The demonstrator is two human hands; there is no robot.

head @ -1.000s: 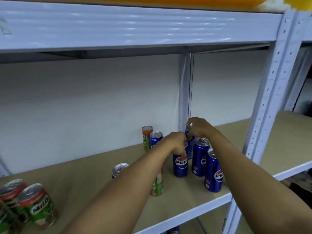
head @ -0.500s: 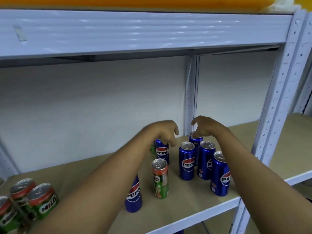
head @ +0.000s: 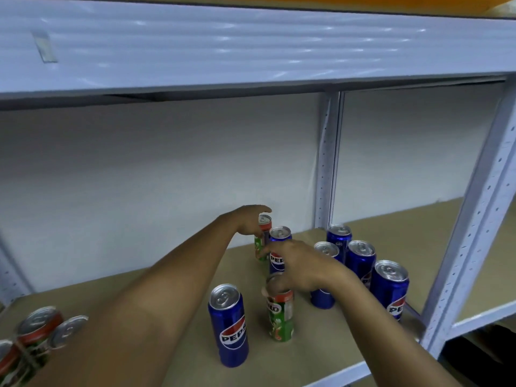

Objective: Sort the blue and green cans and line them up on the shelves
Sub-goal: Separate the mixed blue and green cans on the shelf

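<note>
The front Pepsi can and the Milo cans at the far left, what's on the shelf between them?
Head view: no cans; only the left forearm crosses above bare shelf between the front Pepsi can and Milo cans.

We see a white wall (head: 156, 174) behind the rack, a strip of tape (head: 44, 47) on the upper beam, and something orange (head: 418, 4) above.

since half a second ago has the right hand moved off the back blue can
Yes. The right hand has come left and toward the shelf's front edge, away from the rear upright post, and now sits over the near green can.
</note>
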